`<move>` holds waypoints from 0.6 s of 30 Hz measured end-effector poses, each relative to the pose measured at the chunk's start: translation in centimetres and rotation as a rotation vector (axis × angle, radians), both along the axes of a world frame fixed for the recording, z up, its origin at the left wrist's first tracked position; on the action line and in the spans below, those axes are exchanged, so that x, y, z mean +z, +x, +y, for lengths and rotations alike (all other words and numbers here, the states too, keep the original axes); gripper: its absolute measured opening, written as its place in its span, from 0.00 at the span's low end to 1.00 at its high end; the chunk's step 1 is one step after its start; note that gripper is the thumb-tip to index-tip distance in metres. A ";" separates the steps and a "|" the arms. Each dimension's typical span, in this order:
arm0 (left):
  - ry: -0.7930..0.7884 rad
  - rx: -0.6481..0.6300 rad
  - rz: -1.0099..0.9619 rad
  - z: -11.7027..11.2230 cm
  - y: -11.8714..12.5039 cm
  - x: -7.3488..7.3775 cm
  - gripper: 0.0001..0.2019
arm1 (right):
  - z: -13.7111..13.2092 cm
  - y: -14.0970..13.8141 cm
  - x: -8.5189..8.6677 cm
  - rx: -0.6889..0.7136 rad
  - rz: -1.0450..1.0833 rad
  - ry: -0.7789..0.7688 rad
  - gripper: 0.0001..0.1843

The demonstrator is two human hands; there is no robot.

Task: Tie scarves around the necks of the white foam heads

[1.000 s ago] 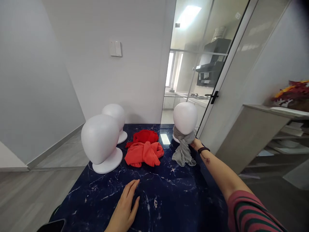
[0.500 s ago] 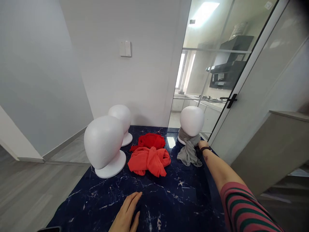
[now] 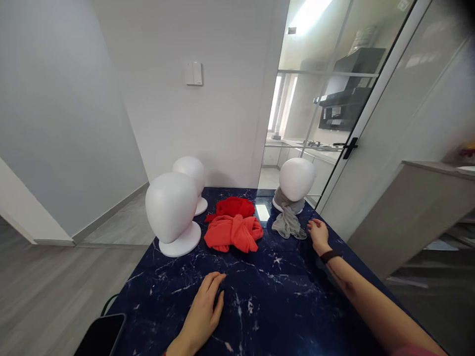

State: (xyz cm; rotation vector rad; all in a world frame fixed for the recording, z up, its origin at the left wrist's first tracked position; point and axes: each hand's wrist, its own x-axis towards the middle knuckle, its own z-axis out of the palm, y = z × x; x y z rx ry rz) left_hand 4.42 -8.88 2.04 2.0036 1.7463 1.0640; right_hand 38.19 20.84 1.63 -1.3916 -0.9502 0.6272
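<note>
My left hand (image 3: 206, 307) rests on the dark blue marbled table (image 3: 274, 306), fingers stretched out and thumb apart, holding nothing. To the right, my right hand (image 3: 318, 233) hovers over the table with loosely bent fingers and nothing in them. It is just right of a grey scarf (image 3: 288, 223), apart from it. That scarf is wrapped around the neck of a white foam head (image 3: 297, 179), its ends spread on the tabletop. Mid-table lie an orange-red knotted scarf (image 3: 234, 233) and, behind it, a darker red scarf (image 3: 235, 206).
Two more white foam heads, a nearer one (image 3: 172, 207) and a farther one (image 3: 190, 173), stand bare at the left. A phone (image 3: 101, 336) lies at the near left edge. Behind the table are a wall and a glass door (image 3: 315, 89); shelving (image 3: 393, 212) stands to the right.
My right hand has come off the grey scarf and drawn back toward me. The view has shifted slightly, showing more of the phone. The left hand stays on the table.
</note>
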 end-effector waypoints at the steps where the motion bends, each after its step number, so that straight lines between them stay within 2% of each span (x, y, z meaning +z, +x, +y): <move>1: 0.009 0.008 -0.015 0.0 0.1 0.2 0.16 | -2.0 -0.6 -0.2 0.052 -0.007 -0.012 0.15; 3: 0.013 0.040 -0.037 0.0 0.3 0.7 0.13 | -6.5 -2.5 -0.4 0.244 -0.061 -0.027 0.16; 5: -0.002 0.085 -0.054 0.1 0.3 0.9 0.12 | -11.6 -5.0 -0.1 0.553 -0.167 -0.040 0.15; 8: -0.024 0.172 -0.095 0.3 0.1 1.0 0.18 | -18.9 -9.1 1.0 1.045 -0.299 -0.085 0.13; 10: -0.025 0.234 -0.156 0.4 -0.3 0.9 0.22 | -22.1 -11.6 1.6 1.259 -0.374 -0.094 0.12; 11: -0.024 0.265 -0.192 0.5 -0.5 0.9 0.23 | -23.1 -12.8 1.8 1.309 -0.416 -0.077 0.12; 13: -0.021 0.320 -0.265 0.7 -1.0 0.8 0.24 | -23.6 -15.1 2.0 1.292 -0.503 0.014 0.11; 15: -0.012 0.374 -0.316 1.1 -1.5 0.7 0.25 | -22.5 -17.4 1.9 1.151 -0.595 0.157 0.12; 18: 0.068 0.476 -0.371 2.1 -2.8 0.4 0.23 | -19.3 -20.7 1.8 0.916 -0.750 0.354 0.21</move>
